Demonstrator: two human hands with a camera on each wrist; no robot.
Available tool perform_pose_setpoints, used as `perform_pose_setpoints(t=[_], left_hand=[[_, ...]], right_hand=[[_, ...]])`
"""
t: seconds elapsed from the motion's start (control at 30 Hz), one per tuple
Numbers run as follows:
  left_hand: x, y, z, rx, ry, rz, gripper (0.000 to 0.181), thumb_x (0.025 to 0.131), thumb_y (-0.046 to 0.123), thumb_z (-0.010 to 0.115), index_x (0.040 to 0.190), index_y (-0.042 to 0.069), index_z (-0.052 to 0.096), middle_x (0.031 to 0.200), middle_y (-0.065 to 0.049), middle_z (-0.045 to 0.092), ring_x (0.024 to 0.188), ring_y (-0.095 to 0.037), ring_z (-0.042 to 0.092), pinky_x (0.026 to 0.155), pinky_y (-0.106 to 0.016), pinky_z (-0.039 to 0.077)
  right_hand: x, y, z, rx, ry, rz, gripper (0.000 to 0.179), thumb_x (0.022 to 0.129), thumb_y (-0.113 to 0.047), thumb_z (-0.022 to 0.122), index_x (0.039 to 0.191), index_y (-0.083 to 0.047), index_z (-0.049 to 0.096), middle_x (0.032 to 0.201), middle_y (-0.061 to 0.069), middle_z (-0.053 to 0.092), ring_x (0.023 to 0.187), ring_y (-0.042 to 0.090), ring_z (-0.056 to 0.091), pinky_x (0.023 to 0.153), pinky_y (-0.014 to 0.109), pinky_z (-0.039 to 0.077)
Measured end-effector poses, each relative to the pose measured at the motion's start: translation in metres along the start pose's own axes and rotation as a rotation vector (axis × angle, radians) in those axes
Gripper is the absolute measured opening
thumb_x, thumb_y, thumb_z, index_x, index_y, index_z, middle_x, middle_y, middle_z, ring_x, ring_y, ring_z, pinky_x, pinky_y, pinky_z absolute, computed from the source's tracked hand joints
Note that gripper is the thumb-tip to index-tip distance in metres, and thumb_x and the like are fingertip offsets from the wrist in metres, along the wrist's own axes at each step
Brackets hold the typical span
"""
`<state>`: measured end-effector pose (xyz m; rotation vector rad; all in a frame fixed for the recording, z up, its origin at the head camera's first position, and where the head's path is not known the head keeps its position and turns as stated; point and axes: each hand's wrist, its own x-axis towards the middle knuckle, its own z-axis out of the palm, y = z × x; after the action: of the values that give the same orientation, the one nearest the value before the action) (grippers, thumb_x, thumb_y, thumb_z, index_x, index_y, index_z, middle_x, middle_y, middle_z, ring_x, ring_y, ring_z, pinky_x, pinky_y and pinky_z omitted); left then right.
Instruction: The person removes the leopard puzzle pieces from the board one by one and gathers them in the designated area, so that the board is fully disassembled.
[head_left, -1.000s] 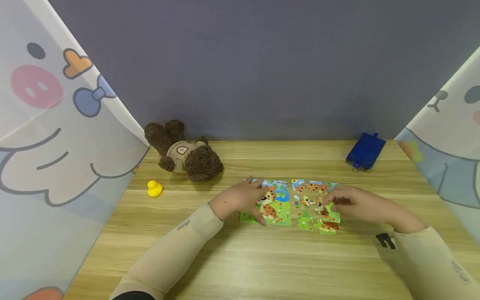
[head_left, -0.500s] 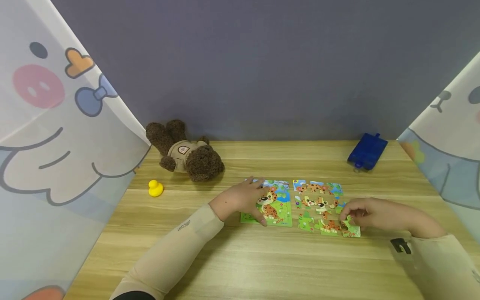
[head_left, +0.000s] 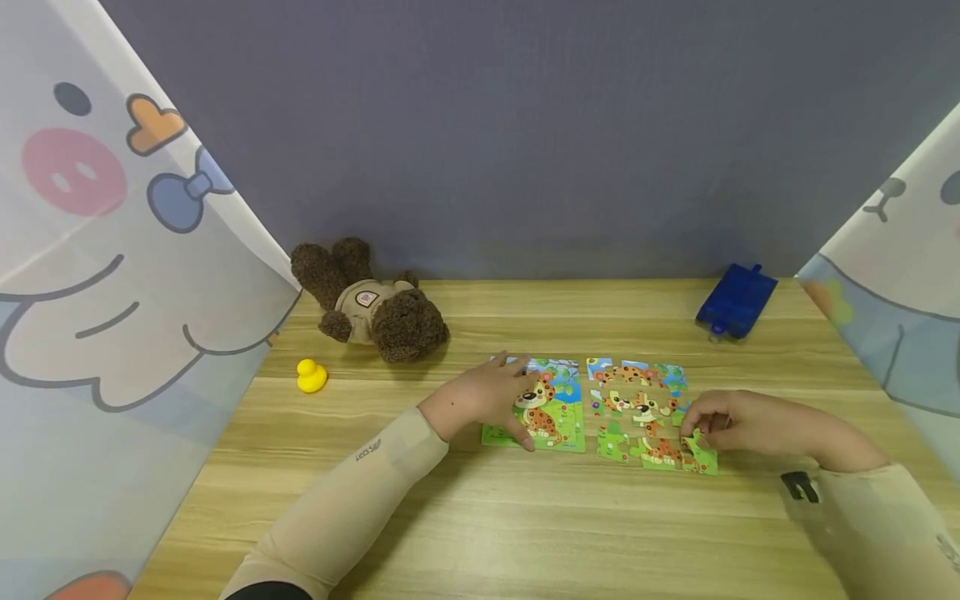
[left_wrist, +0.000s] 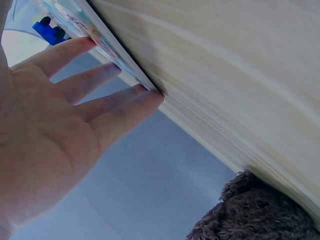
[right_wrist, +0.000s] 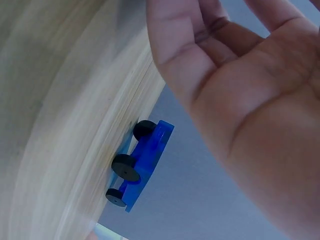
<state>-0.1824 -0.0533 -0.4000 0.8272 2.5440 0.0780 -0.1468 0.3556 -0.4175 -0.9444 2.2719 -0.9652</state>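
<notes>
In the head view my left hand rests with spread fingers on a leopard picture card. The left wrist view shows its fingertips along the card's edge. To the right of the card, loose jigsaw pieces lie in rough rows, with gaps between some, showing parts of the same leopard. At the lower right corner of this group, my right hand pinches a green corner jigsaw piece between thumb and fingers. That piece lies against the leopard-body piece on its left. The right wrist view leaves the pinched piece out of sight.
A brown teddy bear lies at the back left, with a yellow rubber duck in front of it. Back right stands a blue toy cart with black wheels. A grey panel closes the table's back.
My right hand has carried the corner piece rightward and nearer to me, down to the group's lower right corner, then nudged it slightly left. The left hand has stayed put.
</notes>
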Motion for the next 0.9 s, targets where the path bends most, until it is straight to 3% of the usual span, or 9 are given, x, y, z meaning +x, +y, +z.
perform_pose_setpoints(t=[0.17,0.37,0.53,0.63,0.77,0.9], left_hand=[[0.001,0.001,0.0,0.002,-0.001,-0.001,0.118,0.077,0.071,0.085,0.171,0.026,0.029,0.183,-0.009,0.013,0.167,-0.047,0.014,0.135,-0.058,0.029],[0.004,0.003,-0.003,0.002,-0.013,-0.001,0.118,0.077,0.07,0.085,0.171,0.026,0.03,0.183,-0.008,0.014,0.166,-0.048,0.016,0.133,-0.06,0.032],[0.011,0.004,-0.013,0.034,-0.002,0.017,0.103,0.083,0.071,0.08,0.166,0.022,0.043,0.179,-0.007,0.029,0.163,-0.042,0.032,0.13,-0.056,0.04],[0.016,0.001,-0.022,0.053,0.021,0.013,0.088,0.089,0.071,0.075,0.159,0.022,0.053,0.173,-0.004,0.042,0.158,-0.035,0.042,0.126,-0.051,0.045],[0.011,-0.004,-0.036,0.019,0.11,0.016,0.072,0.098,0.065,0.069,0.153,0.019,0.06,0.165,-0.004,0.052,0.153,-0.031,0.049,0.125,-0.05,0.047],[-0.007,-0.006,-0.054,0.014,0.294,0.037,0.065,0.102,0.063,0.062,0.151,0.021,0.061,0.16,-0.002,0.056,0.148,-0.029,0.054,0.118,-0.049,0.054]], right_hand=[[-0.001,-0.003,-0.001,-0.061,0.027,0.024,0.018,0.103,-0.005,0.068,0.12,-0.011,0.071,0.107,-0.004,0.067,0.092,-0.003,0.058,0.071,0.02,0.052],[-0.002,-0.012,-0.005,-0.144,0.06,0.045,0.017,0.106,-0.008,0.064,0.122,-0.012,0.069,0.104,-0.009,0.067,0.089,-0.008,0.055,0.069,0.02,0.051],[0.003,-0.028,-0.01,-0.197,0.109,0.059,0.018,0.109,-0.011,0.06,0.124,-0.014,0.07,0.098,-0.011,0.07,0.083,-0.008,0.055,0.065,0.021,0.05],[0.01,-0.041,-0.012,-0.211,0.148,0.023,0.016,0.109,-0.011,0.061,0.121,-0.015,0.071,0.097,-0.009,0.069,0.081,-0.007,0.054,0.063,0.021,0.05],[0.021,-0.064,-0.012,-0.227,0.235,0.0,0.015,0.109,-0.012,0.062,0.117,-0.021,0.073,0.097,-0.011,0.071,0.08,-0.006,0.058,0.064,0.021,0.053],[0.031,-0.09,-0.01,-0.304,0.375,-0.05,0.018,0.106,-0.011,0.068,0.114,-0.025,0.074,0.097,-0.018,0.07,0.079,-0.007,0.061,0.064,0.021,0.055]])
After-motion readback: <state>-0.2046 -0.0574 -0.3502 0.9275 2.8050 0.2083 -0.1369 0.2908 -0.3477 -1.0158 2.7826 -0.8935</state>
